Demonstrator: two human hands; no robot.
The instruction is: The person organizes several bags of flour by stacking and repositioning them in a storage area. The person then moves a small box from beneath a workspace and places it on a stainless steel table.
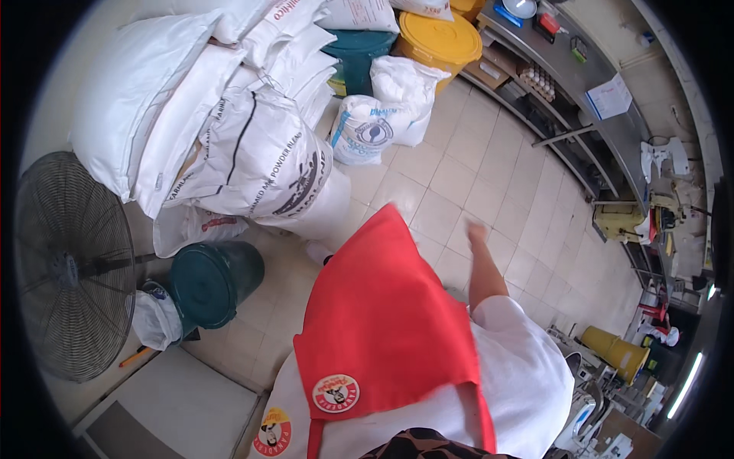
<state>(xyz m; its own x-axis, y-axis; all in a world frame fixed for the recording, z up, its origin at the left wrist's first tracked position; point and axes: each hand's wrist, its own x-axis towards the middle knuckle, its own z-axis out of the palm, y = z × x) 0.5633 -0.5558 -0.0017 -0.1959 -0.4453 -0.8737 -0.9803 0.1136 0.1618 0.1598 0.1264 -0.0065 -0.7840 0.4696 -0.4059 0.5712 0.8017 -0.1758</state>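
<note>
The right hand (475, 228) hangs beside the red apron (382, 306) (grip too blurred to tell; left hand unseen); piled sacks (149, 99) likely save room.

Right hand (475, 229) blurred; fingers ran together, curl or spread impossible to tell. Left hand out of sight. Red apron (386, 306) covered part of tiled floor (478, 187), its lower corner edges soft. White object (316, 251) beside apron partly covered, kind unclear. Patterned cloth (436, 446) cut off by lower edge. Piled white sacks (164, 84) cut off at top. Lower side of yellow bin (436, 38) partly hidden behind white bag (405, 80). Machines (585, 409) at lower right too small, too crowded to tell apart.
</note>
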